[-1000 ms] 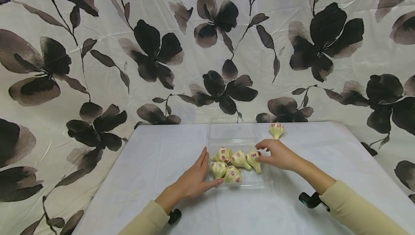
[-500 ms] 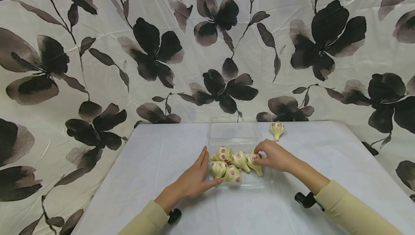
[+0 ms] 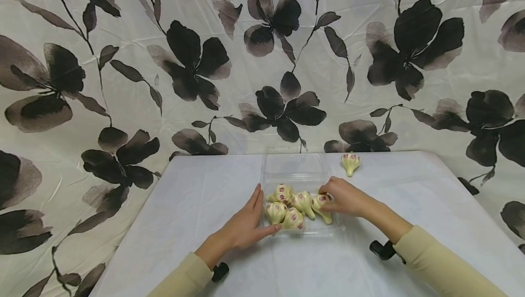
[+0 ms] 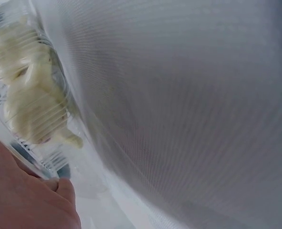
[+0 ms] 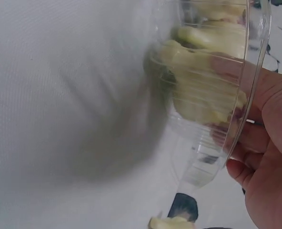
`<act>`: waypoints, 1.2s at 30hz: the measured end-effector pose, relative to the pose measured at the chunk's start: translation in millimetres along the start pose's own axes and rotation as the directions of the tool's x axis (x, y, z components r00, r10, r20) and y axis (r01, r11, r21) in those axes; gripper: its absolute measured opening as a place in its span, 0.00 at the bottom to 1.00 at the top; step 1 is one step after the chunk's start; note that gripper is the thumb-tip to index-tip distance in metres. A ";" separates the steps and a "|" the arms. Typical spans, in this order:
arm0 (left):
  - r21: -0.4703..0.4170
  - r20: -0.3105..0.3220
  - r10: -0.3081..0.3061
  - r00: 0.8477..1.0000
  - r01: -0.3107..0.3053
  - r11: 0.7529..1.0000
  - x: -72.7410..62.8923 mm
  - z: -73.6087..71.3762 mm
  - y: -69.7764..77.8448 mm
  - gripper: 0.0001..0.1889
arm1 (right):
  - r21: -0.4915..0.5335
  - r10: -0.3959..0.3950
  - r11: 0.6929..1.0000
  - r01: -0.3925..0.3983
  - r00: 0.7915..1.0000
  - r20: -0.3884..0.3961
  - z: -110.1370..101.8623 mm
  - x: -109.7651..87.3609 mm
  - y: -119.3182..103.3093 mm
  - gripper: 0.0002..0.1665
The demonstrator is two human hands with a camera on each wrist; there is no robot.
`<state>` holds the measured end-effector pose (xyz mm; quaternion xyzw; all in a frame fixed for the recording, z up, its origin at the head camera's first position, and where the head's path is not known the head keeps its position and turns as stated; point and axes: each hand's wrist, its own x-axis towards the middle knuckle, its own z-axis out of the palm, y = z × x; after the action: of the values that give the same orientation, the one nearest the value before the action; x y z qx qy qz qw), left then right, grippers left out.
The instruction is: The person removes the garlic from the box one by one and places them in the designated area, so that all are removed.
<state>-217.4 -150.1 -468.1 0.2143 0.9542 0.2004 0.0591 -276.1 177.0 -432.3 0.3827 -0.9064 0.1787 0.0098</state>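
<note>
A clear plastic clamshell container sits with its lid folded back, holding several pale yellow garlic bulbs with purple-pink streaks. My right hand reaches over the container's right wall. Its thumb and fingers pinch the rightmost garlic bulb, whose stem end points toward me. Through the ribbed wall in the right wrist view, that bulb shows low in the container. My left hand rests along the left wall with straight fingers, thumb at the front left corner.
One more garlic bulb lies on the white-covered table near its back edge, right of the lid. Behind the table hangs a pale cloth with dark flowers. Black wrist cameras are strapped under both sleeves.
My right hand has shifted slightly left and closed in further over the rightmost garlic bulb, whose stem end has moved a little toward me. The left hand stays put.
</note>
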 end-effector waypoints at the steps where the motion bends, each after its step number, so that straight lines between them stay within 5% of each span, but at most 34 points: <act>1: 0.001 -0.001 0.000 1.000 0.000 1.000 0.2 0.3 -0.4 0.64 | -0.003 -0.003 1.000 0.003 1.000 0.003 -0.5 -0.1 0.3 0.15; 17: -0.005 -0.016 0.017 1.000 -0.017 1.000 0.2 -0.5 -0.8 0.63 | -0.054 -0.003 0.999 0.002 1.000 -0.019 -9.5 1.1 1.9 0.16; 36: 0.000 -0.013 0.021 1.000 -0.021 1.000 0.5 0.4 -0.9 0.64 | 0.164 0.006 0.986 0.015 0.992 -0.129 -18.7 -12.6 8.0 0.22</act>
<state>-218.1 -150.4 -468.9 0.2231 0.9522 0.2026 0.0508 -275.0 197.1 -419.3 0.3719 -0.8850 0.2775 0.0370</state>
